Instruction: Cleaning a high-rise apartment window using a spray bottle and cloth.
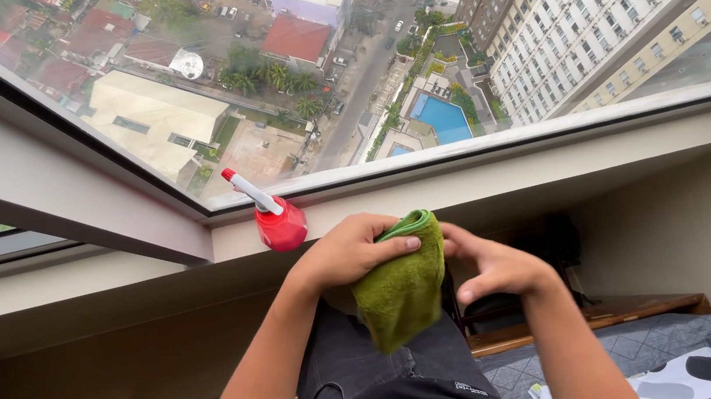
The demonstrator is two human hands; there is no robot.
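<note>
You have a green, fuzzy cloth, folded and hanging limp over your dark-trousered knee, with a red spray bottle at its ten o'clock.

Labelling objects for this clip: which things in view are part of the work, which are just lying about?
In use:
green cloth, gripped by the left hand, right hand beside it
red spray bottle on the sill
window

Lying about:
spotted pillow
grey quilt
wooden ledge

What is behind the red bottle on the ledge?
Behind the red spray bottle is the window glass, showing rooftops, a street and a blue pool far below. The bottle hides a bit of window frame.
</note>
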